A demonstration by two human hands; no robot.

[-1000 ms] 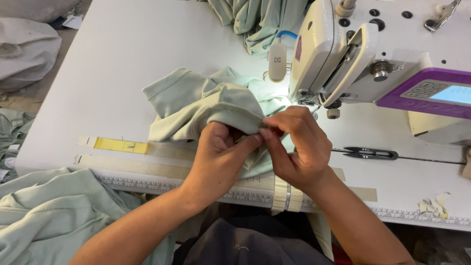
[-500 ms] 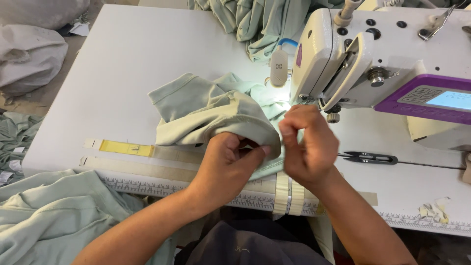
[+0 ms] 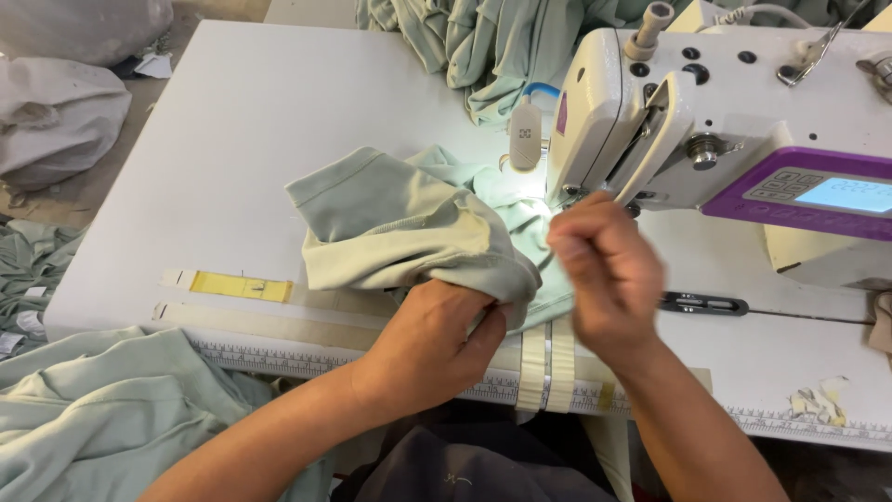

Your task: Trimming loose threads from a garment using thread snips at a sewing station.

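Observation:
A pale green garment piece (image 3: 400,223) lies bunched on the white sewing table (image 3: 232,139), its far end under the lit needle area. My left hand (image 3: 437,339) grips the garment's near edge, fingers curled into the cloth. My right hand (image 3: 604,279) is raised just in front of the sewing machine head (image 3: 706,121), fingers pinched together and blurred; what it pinches is too small to tell, though it looks like a thin thread near the cloth.
Black thread snips (image 3: 701,302) lie on the table right of my right hand. A heap of green fabric (image 3: 483,46) sits behind the machine, and more green pieces (image 3: 102,418) hang at the lower left. A yellow tape strip (image 3: 237,285) marks the table's front.
My right hand has lifted off the garment edge and moved up and right toward the machine. My left hand has kept its grip on the cloth.

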